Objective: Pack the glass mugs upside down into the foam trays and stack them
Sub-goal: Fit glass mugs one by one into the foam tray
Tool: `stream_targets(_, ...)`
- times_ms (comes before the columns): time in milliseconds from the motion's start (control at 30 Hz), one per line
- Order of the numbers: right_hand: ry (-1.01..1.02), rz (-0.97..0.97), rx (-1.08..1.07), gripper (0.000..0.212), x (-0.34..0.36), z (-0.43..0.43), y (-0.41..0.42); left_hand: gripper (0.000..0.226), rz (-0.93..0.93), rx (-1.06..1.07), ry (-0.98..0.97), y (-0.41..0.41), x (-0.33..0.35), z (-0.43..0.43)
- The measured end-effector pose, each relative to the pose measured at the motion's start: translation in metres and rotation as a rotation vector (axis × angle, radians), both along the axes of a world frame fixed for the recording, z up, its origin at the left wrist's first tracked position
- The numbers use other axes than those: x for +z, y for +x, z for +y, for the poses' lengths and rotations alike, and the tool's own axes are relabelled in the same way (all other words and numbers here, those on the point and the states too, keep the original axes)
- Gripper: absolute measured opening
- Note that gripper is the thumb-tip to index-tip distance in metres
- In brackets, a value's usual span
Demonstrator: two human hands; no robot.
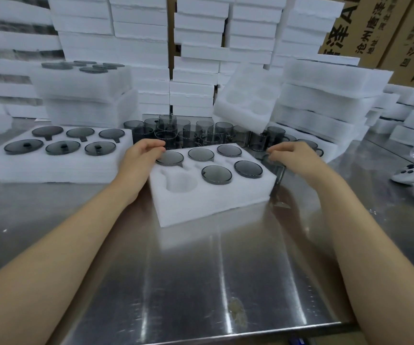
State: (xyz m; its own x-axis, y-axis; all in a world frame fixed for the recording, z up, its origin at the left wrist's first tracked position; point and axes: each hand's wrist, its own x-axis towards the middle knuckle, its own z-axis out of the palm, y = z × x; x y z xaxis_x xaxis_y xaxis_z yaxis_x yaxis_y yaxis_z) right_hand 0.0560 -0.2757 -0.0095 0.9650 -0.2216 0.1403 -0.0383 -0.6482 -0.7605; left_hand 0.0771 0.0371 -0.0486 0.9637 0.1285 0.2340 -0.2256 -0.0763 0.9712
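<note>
Where the steel table (201, 270) runs out ahead, a white foam tray (213, 205) sits centre, six pockets. Five hold grey glass mugs (216, 174), bases up; the front-left pocket (182, 181) holds nothing. To the left, a second tray (51, 170) has all six pockets filled. Behind both stands a cluster of loose mugs (201, 133). A tilted tray (248, 98) with bare pockets leans at right rear.

Left hand (141, 155): fingers bent down over the far edge of the rear-left mug (169, 158), thumb close beside them, pinching its rim. Right hand (293, 155): fingers curled tight over the top of a single mug (276, 168), gripping it just beside the centre tray's right edge; whether it rests on the table cannot be told
</note>
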Motion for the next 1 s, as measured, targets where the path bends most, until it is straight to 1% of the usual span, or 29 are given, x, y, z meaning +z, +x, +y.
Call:
stream_targets(33,-0.004,0.045,0.067,0.018,0.002,0.001,-0.001,0.018,0.001,-0.001,0.002,0.0,0.0,0.0)
stream_targets(100,-0.088,0.127,0.161,0.03,0.004,0.004,-0.001,0.019,0.0,0.0,0.006,-0.001,0.001,0.0)
stream_targets(200,-0.185,0.132,0.156,0.041,0.0,0.002,0.001,0.018,-0.006,0.007,0.016,-0.001,0.001,0.0)
stream_targets(267,-0.236,0.037,0.045,0.04,-0.002,0.003,0.0,0.018,-0.006,0.005,0.018,-0.001,0.001,0.0)
stream_targets(300,-0.249,-0.07,-0.044,0.036,-0.002,0.007,-0.002,0.018,-0.004,0.005,0.018,-0.001,0.001,-0.001)
stream_targets(333,-0.233,-0.218,-0.128,0.03,0.0,0.013,-0.004,0.018,-0.001,0.008,0.017,-0.001,0.001,-0.001)
stream_targets(367,-0.171,-0.37,-0.179,0.028,0.004,0.022,-0.007,0.018,0.001,0.01,0.016,-0.002,0.001,-0.001)
stream_targets(400,-0.059,-0.495,-0.166,0.028,0.009,0.034,-0.012,0.018,0.001,0.011,0.017,-0.002,0.001,-0.001)
stream_targets(467,0.222,-0.616,0.031,0.02,0.017,0.067,-0.024,0.018,0.001,0.01,0.022,-0.002,0.001,0.0)
stream_targets(500,0.305,-0.637,0.147,0.014,0.018,0.086,-0.032,0.018,0.0,0.009,0.025,-0.001,0.002,0.0)
stream_targets(533,0.311,-0.644,0.243,0.012,0.016,0.103,-0.04,0.017,-0.001,0.009,0.026,-0.001,0.002,0.0)
stream_targets(567,0.243,-0.649,0.309,0.017,0.012,0.118,-0.048,0.017,-0.002,0.006,0.022,-0.002,0.003,0.0)
stream_targets(633,0.024,-0.677,0.378,0.035,0.002,0.139,-0.057,0.016,-0.005,-0.012,0.006,-0.003,0.003,0.0)
stream_targets(700,-0.1,-0.691,0.423,0.047,-0.007,0.15,-0.059,0.016,0.001,-0.028,0.005,-0.006,0.004,0.0)
stream_targets(767,-0.132,-0.708,0.44,0.051,-0.012,0.155,-0.059,0.019,0.008,-0.019,0.019,-0.008,0.005,0.001)
stream_targets(833,-0.115,-0.718,0.443,0.052,-0.015,0.157,-0.058,0.021,0.012,-0.017,0.02,-0.009,0.006,0.001)
stream_targets(933,-0.162,-0.635,0.471,0.054,-0.019,0.157,-0.057,0.023,0.002,-0.017,0.05,-0.01,0.007,0.0)
stream_targets(1000,-0.219,-0.598,0.5,0.051,-0.019,0.154,-0.057,0.023,-0.004,-0.02,0.052,-0.011,0.007,0.0)
